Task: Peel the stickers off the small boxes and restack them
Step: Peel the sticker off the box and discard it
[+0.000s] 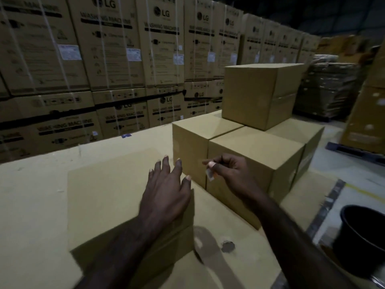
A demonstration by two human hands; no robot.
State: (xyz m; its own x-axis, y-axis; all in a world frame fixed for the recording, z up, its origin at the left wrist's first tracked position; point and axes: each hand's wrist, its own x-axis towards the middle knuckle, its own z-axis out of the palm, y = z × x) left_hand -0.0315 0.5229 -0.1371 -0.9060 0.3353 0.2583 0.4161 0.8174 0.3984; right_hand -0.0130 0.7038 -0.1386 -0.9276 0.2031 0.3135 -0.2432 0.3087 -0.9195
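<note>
Right hand (228, 171): fingers curled, thumb and forefinger pinching a small sticker (210, 175), pale with a touch of orange, held just in front of the near corner of the front small box (253, 161).

Left hand (166, 188): fingers straight and spread, palm down over the near flat box (108, 197); whether it touches the cardboard cannot be told.

Small boxes, plain brown cardboard: the front small box and a second small box (191, 140) stand side by side, touching, on the surface (31, 197). At least one more sits behind them on the right, mostly hidden. A top box (260, 94) rests on this lower layer, set back from the front edge, with clear tape across its right face.

Near flat box: large, plain, lying directly under the person's forearms, its right edge close to the small boxes.

Surface: broad, pale cardboard, with a brown tape strip (210, 249) and a small round hole (228, 246) near the front.

Black bucket (362, 234): lower right, beside the surface, on the floor.

Washing machine cartons (108, 49): strapped, stacked in a wall behind the surface, running to the far right.

Wrapped pallet (327, 86): dark, far right, behind the top box.
</note>
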